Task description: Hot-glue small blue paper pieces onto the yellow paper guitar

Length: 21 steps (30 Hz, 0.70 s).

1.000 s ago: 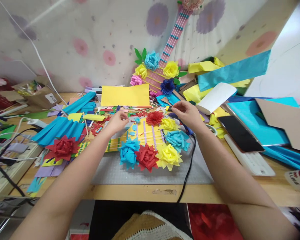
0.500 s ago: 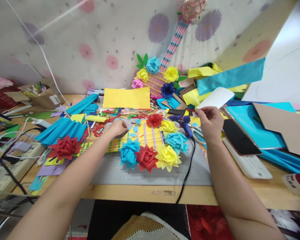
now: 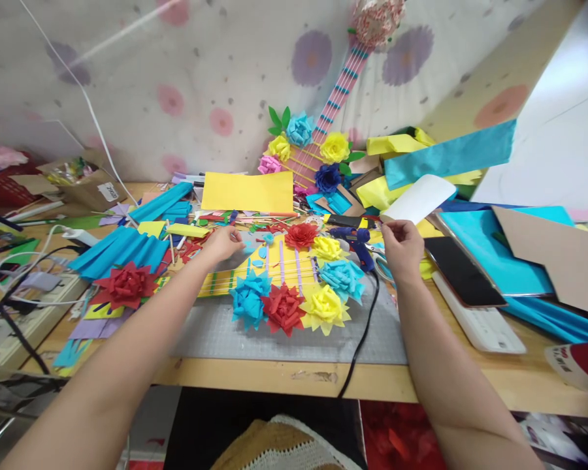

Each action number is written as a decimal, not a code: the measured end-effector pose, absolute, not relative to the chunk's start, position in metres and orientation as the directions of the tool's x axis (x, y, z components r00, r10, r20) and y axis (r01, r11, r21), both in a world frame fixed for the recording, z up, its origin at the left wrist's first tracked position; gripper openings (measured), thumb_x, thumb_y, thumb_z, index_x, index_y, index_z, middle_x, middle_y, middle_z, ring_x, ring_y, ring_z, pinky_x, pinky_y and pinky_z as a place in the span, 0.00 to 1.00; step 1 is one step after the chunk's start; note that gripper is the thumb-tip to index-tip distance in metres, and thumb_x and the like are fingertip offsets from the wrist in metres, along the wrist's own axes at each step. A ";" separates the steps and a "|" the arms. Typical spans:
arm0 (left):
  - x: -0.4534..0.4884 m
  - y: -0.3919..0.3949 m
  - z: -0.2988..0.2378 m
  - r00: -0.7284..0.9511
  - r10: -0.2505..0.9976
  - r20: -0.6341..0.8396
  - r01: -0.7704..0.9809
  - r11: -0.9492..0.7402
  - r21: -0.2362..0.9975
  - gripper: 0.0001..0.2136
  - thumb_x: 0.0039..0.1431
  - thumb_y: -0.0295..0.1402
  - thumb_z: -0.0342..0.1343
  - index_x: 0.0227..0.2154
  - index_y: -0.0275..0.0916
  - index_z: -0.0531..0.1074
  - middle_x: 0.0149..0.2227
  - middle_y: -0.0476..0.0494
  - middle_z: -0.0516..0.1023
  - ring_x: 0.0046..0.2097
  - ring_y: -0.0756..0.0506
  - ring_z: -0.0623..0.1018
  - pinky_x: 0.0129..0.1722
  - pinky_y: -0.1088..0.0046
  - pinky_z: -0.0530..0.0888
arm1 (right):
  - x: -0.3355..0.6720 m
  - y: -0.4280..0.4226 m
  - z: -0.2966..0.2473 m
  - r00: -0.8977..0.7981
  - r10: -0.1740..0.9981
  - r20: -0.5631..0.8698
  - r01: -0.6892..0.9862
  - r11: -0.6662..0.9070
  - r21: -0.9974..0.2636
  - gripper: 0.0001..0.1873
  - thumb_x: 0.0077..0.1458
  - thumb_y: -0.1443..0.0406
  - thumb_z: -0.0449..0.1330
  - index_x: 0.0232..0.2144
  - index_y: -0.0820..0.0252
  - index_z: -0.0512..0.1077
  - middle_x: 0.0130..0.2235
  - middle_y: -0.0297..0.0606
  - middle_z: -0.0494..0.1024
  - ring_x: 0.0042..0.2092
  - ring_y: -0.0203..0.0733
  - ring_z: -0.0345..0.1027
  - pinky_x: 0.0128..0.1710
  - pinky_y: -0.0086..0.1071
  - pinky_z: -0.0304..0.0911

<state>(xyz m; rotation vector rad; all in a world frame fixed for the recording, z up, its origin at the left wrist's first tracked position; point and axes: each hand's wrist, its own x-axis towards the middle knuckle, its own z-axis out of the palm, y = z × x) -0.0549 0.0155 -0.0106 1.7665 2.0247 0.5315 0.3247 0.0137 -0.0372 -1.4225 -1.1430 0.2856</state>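
Observation:
A yellow paper guitar (image 3: 220,283) lies across the grey cutting mat (image 3: 284,346), with crepe-paper flowers around its body: a red flower (image 3: 283,309), a yellow flower (image 3: 326,309) and a light blue flower (image 3: 251,300) along the near edge. My left hand (image 3: 221,247) hovers over the left of the guitar body, fingertips pinched together; what they hold is too small to make out. Right of the guitar, my right hand (image 3: 402,249) is also closed in a pinch, its contents hidden. It is close to the scissors (image 3: 381,264) and a blue glue gun (image 3: 357,243).
A pink flowered guitar (image 3: 340,98) leans against the wall behind. Yellow paper (image 3: 247,191) and paper scraps cover the back. At right are a phone (image 3: 463,271), a white device (image 3: 477,320) and a cup (image 3: 575,365). The glue gun's black cord (image 3: 365,346) crosses the mat.
My right hand has moved slightly left and down, towards the scissors. My left hand has shifted slightly left, still pinched. The whole view has shifted a little.

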 end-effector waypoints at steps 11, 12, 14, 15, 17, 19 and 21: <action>-0.036 0.004 0.004 0.088 0.978 -0.188 0.660 0.084 0.746 0.10 0.35 0.33 0.65 0.19 0.39 0.68 0.20 0.52 0.73 0.27 0.49 0.74 0.28 0.74 0.69 | 0.327 0.016 -0.043 0.505 0.776 0.378 0.446 0.140 -0.884 0.08 0.43 0.60 0.57 0.27 0.57 0.68 0.27 0.35 0.72 0.29 0.39 0.64 0.35 0.38 0.63; -0.035 0.004 0.004 0.098 0.977 -0.189 0.684 0.072 0.726 0.09 0.36 0.34 0.65 0.18 0.39 0.69 0.20 0.52 0.73 0.28 0.48 0.74 0.29 0.74 0.69 | 0.327 0.016 -0.043 0.502 0.780 0.373 0.446 0.136 -0.885 0.08 0.43 0.60 0.57 0.27 0.57 0.67 0.26 0.35 0.71 0.29 0.39 0.64 0.35 0.38 0.63; -0.034 0.002 0.007 0.103 0.977 -0.184 0.745 0.047 0.665 0.07 0.40 0.36 0.62 0.18 0.39 0.72 0.20 0.51 0.74 0.28 0.48 0.74 0.29 0.74 0.69 | 0.326 0.016 -0.044 0.487 0.795 0.362 0.450 0.127 -0.884 0.08 0.43 0.59 0.56 0.26 0.57 0.67 0.26 0.34 0.71 0.29 0.40 0.64 0.35 0.38 0.63; -0.035 0.001 0.008 0.090 0.979 -0.182 0.777 0.046 0.627 0.08 0.43 0.37 0.61 0.17 0.39 0.73 0.19 0.51 0.73 0.28 0.48 0.73 0.29 0.73 0.68 | 0.326 0.016 -0.045 0.479 0.803 0.355 0.456 0.118 -0.882 0.08 0.43 0.59 0.56 0.26 0.56 0.67 0.26 0.35 0.71 0.29 0.40 0.64 0.35 0.38 0.63; -0.037 -0.001 0.011 0.050 0.983 -0.175 0.826 0.058 0.561 0.11 0.46 0.40 0.58 0.17 0.40 0.74 0.17 0.51 0.70 0.26 0.48 0.72 0.27 0.73 0.66 | 0.326 0.016 -0.047 0.461 0.821 0.338 0.476 0.093 -0.875 0.08 0.44 0.59 0.57 0.26 0.56 0.67 0.26 0.35 0.72 0.30 0.41 0.65 0.35 0.39 0.63; -0.039 -0.003 0.012 0.046 0.986 -0.158 0.839 0.048 0.542 0.11 0.47 0.41 0.58 0.17 0.40 0.74 0.18 0.50 0.71 0.27 0.47 0.73 0.27 0.73 0.67 | 0.327 0.018 -0.049 0.443 0.837 0.320 0.506 0.061 -0.861 0.10 0.44 0.57 0.57 0.27 0.56 0.68 0.27 0.37 0.73 0.31 0.42 0.66 0.37 0.40 0.63; -0.040 -0.005 0.011 0.089 0.988 -0.125 0.827 -0.003 0.563 0.09 0.45 0.40 0.59 0.20 0.41 0.76 0.22 0.50 0.76 0.30 0.46 0.75 0.30 0.72 0.69 | 0.329 0.020 -0.053 0.430 0.855 0.290 0.516 0.031 -0.856 0.14 0.47 0.53 0.56 0.28 0.57 0.69 0.29 0.38 0.75 0.31 0.43 0.66 0.37 0.41 0.62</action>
